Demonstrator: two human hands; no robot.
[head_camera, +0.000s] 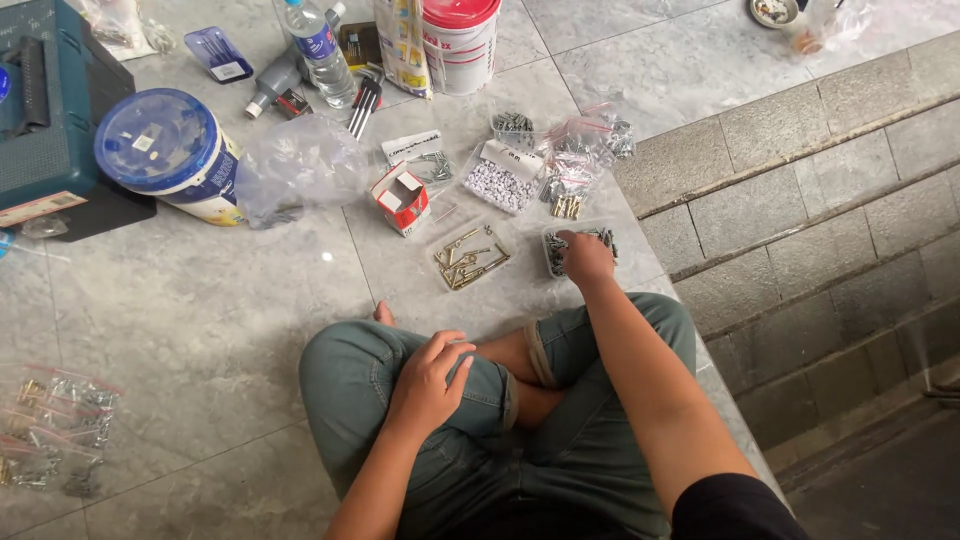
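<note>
Head view, right hand (586, 256) covering screw tray (556, 252), fingertips hidden

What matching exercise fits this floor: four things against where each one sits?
1. right hand
2. left hand
3. brass screws
4. red-lidded white bucket

A. on the left knee
B. far edge, beside the water bottle
C. in the clear tray of grey screws
D. open clear pack beside the small red box

Pairs: 1-C, 2-A, 3-D, 4-B
</note>
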